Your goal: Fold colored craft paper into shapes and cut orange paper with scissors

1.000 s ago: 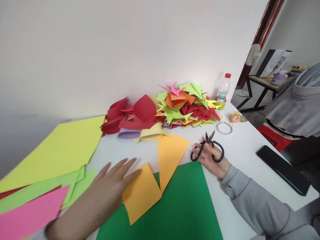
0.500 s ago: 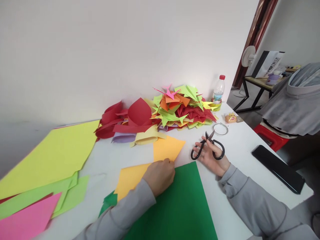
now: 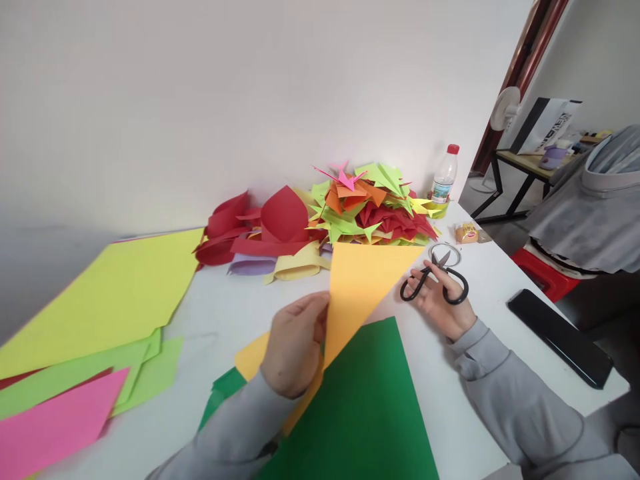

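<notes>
My left hand (image 3: 295,347) is closed on the edge of a folded yellow-orange paper (image 3: 363,287), whose triangular part stands up to the right of my fingers. Beneath it lies a large dark green sheet (image 3: 365,407). More yellow-orange paper shows to the left of and below my left hand. Black-handled scissors (image 3: 434,275) rest across my right hand (image 3: 445,307), palm up, with the thumb over them and the blades pointing away, slightly parted. Right of the paper, the scissors are apart from it.
Folded paper cranes (image 3: 373,203) and curled red paper (image 3: 285,217) are heaped against the wall. Yellow sheets (image 3: 110,293) and a pink sheet (image 3: 65,420) lie left. A bottle (image 3: 444,177), a metal ring (image 3: 453,248), a wrapped snack (image 3: 467,233) and a black phone (image 3: 560,338) are on the right.
My left hand has turned and lifted the yellow-orange paper, so its triangular part now shows larger and upright. The right hand still has the scissors, their blades slightly more apart in view.
</notes>
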Tool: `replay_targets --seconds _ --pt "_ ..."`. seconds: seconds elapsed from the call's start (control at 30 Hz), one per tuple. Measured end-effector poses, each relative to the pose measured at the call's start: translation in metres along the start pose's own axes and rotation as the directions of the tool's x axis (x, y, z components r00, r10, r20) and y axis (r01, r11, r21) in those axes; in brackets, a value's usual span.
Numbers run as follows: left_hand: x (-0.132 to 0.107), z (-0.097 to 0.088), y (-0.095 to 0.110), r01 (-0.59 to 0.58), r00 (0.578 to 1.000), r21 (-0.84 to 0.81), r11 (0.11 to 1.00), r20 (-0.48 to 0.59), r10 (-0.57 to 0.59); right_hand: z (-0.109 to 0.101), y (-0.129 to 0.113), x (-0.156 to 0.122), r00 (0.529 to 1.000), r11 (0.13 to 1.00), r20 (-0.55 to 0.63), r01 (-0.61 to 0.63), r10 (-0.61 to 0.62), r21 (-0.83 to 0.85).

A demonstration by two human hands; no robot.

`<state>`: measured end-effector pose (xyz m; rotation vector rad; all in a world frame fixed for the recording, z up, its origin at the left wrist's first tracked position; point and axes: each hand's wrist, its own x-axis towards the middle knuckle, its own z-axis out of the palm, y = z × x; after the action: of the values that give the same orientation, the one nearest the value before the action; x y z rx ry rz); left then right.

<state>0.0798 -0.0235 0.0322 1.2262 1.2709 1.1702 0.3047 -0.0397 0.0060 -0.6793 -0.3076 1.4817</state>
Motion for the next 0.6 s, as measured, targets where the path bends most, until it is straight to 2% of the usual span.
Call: replay_targets --seconds 0.03,0.07,0.1,0.13,0.2,0.27,0.33,0.4,0.47,0.53,0.6 --pt "-0.001 0.006 -0.007 0.120 0.992 -0.085 0.989 0.061 -0.115 0.000 0.001 0.000 0.999 0.999 -0.029 0.015 -0.016 -0.040" --pt "-0.003 0.011 -0.013 0.186 0.977 -0.108 0.977 0.128 -0.172 0.000 0.002 0.000 0.997 0.996 -0.060 0.038 -0.043 -0.084" --pt "-0.004 0.014 -0.018 0.230 0.956 -0.108 0.967 0.210 -0.204 -0.001 0.003 0.001 0.993 0.990 -0.092 0.068 -0.080 -0.127" --pt "-0.006 0.015 -0.021 0.210 0.946 -0.072 0.975 0.268 -0.184 -0.002 0.003 0.002 0.985 0.981 -0.124 0.101 -0.122 -0.167" --pt "-0.007 0.008 -0.025 0.035 0.950 0.072 0.997 0.306 -0.056 -0.004 0.002 0.005 0.963 0.960 -0.180 0.156 -0.200 -0.233" --pt "-0.010 -0.007 -0.026 -0.212 0.944 0.281 0.936 0.308 0.121 -0.006 0.000 0.008 0.949 0.943 -0.201 0.182 -0.243 -0.277" --pt "-0.016 -0.025 -0.026 -0.415 0.868 0.463 0.783 0.459 0.189 -0.006 -0.002 0.008 0.954 0.938 -0.186 0.174 -0.237 -0.300" --pt "-0.026 -0.038 -0.028 -0.579 0.766 0.522 0.626 0.611 0.199 -0.004 -0.002 0.006 0.968 0.938 -0.163 0.131 -0.191 -0.319" --pt "-0.039 -0.044 -0.031 -0.691 0.706 0.561 0.456 0.661 0.256 -0.001 0.002 0.001 0.982 0.936 -0.141 0.066 -0.122 -0.346" --pt "-0.053 -0.045 -0.035 -0.748 0.663 0.587 0.308 0.661 0.351 0.003 0.007 -0.005 0.993 0.925 -0.109 -0.004 -0.040 -0.381" --pt "-0.068 -0.048 -0.038 -0.761 0.642 0.604 0.238 0.647 0.412 0.006 0.012 -0.011 0.996 0.898 -0.069 -0.074 0.049 -0.433"
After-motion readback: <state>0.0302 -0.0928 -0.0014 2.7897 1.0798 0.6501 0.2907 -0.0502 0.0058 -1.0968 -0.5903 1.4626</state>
